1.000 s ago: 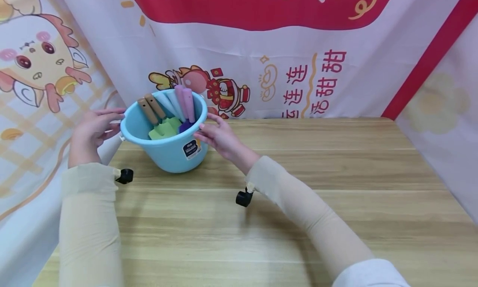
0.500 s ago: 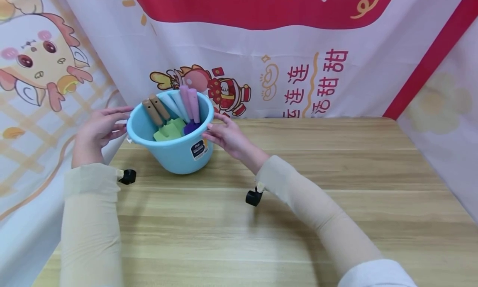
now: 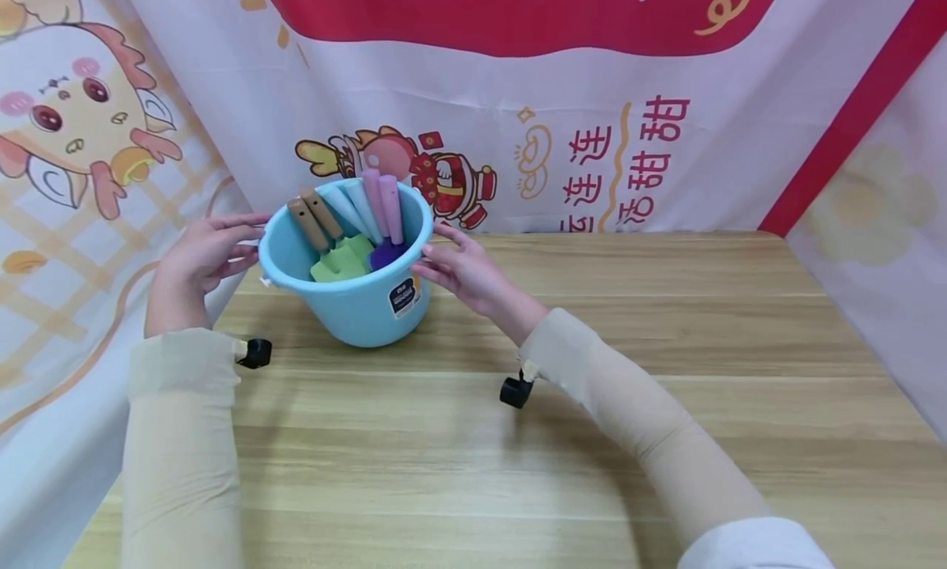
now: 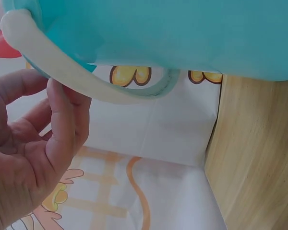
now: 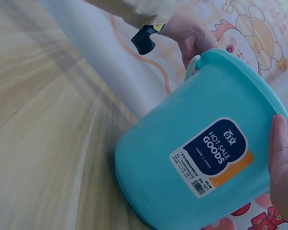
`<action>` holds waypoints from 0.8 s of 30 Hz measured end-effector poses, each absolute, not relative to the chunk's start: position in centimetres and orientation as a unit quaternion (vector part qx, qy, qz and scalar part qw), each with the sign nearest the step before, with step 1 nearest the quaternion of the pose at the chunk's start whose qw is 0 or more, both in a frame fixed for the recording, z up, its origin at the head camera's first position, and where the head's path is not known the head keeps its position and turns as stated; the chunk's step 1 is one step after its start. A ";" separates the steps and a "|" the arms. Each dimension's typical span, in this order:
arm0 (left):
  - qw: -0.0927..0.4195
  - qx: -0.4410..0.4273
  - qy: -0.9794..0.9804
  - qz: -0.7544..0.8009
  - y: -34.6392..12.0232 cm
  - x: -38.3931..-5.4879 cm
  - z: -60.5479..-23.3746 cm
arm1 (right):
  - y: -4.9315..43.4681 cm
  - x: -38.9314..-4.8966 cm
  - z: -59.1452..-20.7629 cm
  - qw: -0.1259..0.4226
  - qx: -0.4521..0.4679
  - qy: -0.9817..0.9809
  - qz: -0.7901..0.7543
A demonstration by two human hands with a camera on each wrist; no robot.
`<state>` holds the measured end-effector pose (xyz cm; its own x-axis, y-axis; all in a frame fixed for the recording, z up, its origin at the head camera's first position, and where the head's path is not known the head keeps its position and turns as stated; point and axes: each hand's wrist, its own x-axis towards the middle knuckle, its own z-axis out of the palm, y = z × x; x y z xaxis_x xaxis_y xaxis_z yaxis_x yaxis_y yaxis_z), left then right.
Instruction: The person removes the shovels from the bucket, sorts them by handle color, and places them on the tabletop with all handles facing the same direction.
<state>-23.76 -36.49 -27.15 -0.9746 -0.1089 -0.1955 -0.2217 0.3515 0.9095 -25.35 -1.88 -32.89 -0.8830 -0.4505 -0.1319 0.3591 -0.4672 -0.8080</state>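
A light blue plastic bucket (image 3: pixel 355 306) stands at the left rear of the table, a label (image 5: pixel 211 155) on its side. Inside it are small garden shovels: brown handles (image 3: pixel 314 224) with green blades (image 3: pixel 342 261), light blue handles (image 3: pixel 355 211), and pink-purple handles (image 3: pixel 382 207) above a dark purple blade (image 3: pixel 386 255). At the bucket's left rim, my left hand (image 3: pixel 203 252) holds on with bent fingers, beside the white bail handle (image 4: pixel 62 62). On the opposite side my right hand (image 3: pixel 473 273) grips the rim, fingers against the outer wall. The bucket wall partly hides the blades.
The wooden table (image 3: pixel 577 437) extends to the right and front. A printed cloth (image 3: pixel 547 84) hangs right behind the bucket, and another patterned cloth (image 3: pixel 74 248) borders the left side. Small black wrist cameras (image 3: pixel 515 390) stick out from both sleeves.
The bucket has slid a short way to the right, with both hands staying at its rim and moving along with it. The shovels stay inside.
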 end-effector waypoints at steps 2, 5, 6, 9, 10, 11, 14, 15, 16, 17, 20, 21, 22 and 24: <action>0.052 -0.098 0.824 0.556 -36.4 -23.7 -27.1 | -1.6 -25.3 -32.9 0.238 -0.053 0.460 -0.854; 0.057 -0.090 0.827 0.552 -36.4 -23.7 -27.1 | -1.3 -25.3 -32.9 0.241 -0.059 0.463 -0.851; 0.058 -0.088 0.828 0.551 -36.4 -23.7 -27.1 | -1.2 -25.4 -32.9 0.241 -0.061 0.463 -0.850; 0.066 -0.079 0.833 0.544 -36.3 -23.8 -27.1 | -0.9 -25.4 -32.9 0.241 -0.064 0.463 -0.850; 0.068 -0.075 0.835 0.541 -36.2 -23.8 -27.1 | -0.8 -25.4 -32.9 0.241 -0.064 0.463 -0.850; 0.069 -0.073 0.835 0.540 -36.1 -23.8 -27.1 | -0.7 -25.4 -32.9 0.240 -0.064 0.464 -0.850; 0.071 -0.064 0.833 0.544 -35.9 -23.8 -27.1 | -0.4 -25.4 -32.9 0.242 -0.064 0.466 -0.849; 0.071 -0.061 0.832 0.547 -35.9 -23.8 -27.0 | -0.3 -25.5 -32.9 0.243 -0.064 0.466 -0.848; 0.071 -0.058 0.829 0.552 -35.8 -23.7 -27.0 | -0.2 -25.5 -32.9 0.245 -0.066 0.466 -0.847; 0.071 -0.056 0.826 0.557 -35.8 -23.7 -27.0 | -0.1 -25.5 -32.9 0.247 -0.068 0.466 -0.847; 0.069 -0.053 0.824 0.560 -35.5 -23.6 -27.0 | 0.2 -25.6 -32.9 0.253 -0.074 0.463 -0.846; 0.069 -0.052 0.827 0.556 -35.5 -23.6 -27.0 | 0.3 -25.6 -32.8 0.254 -0.076 0.463 -0.845; 0.070 -0.051 0.830 0.551 -35.4 -23.6 -26.9 | 0.4 -25.6 -32.8 0.255 -0.077 0.464 -0.845; 0.074 -0.051 0.838 0.538 -35.3 -23.6 -26.9 | 0.6 -25.7 -32.8 0.254 -0.078 0.470 -0.842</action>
